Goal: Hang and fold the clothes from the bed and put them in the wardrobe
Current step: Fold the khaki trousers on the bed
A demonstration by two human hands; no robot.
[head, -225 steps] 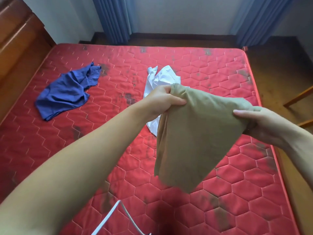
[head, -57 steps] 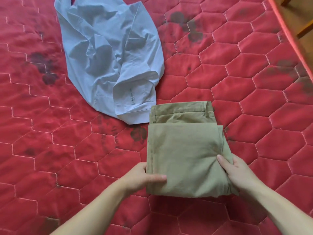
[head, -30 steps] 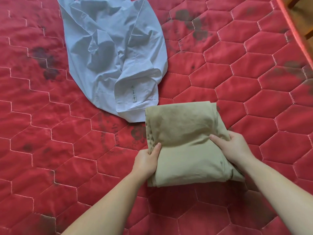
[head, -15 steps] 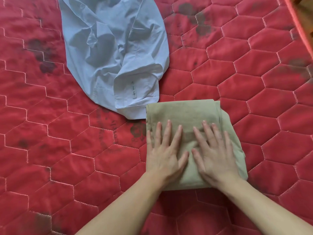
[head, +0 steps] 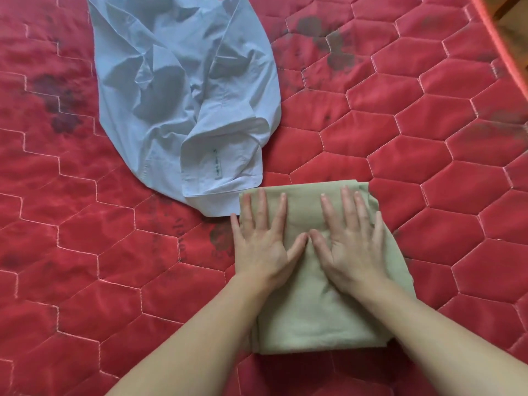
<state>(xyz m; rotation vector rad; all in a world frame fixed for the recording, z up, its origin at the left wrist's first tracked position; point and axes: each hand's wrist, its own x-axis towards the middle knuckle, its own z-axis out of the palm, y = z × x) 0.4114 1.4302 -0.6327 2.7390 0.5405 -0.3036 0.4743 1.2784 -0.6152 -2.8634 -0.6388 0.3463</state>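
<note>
Two hands flat on khaki fold (head: 317, 318), palms down, side by side. Left hand (head: 261, 241): fingers straight, spread, pressed on fold's left half; pinky off the edge, on mattress (head: 85, 252). Right hand (head: 353, 241): fingers straight, spread, pressed on right half. Thumb tips nearly touching at mid-fold. Nothing gripped by either. Fold lay near mattress's right side, squared up, layered edges visible at front & right. Shirt (head: 183, 90), pale blue, crumpled, lay beyond & left of fold; hem corner just beside fold's far-left corner, contact unclear. Dark stains on red quilted mattress. Wood floor (head: 514, 38) past right edge.
</note>
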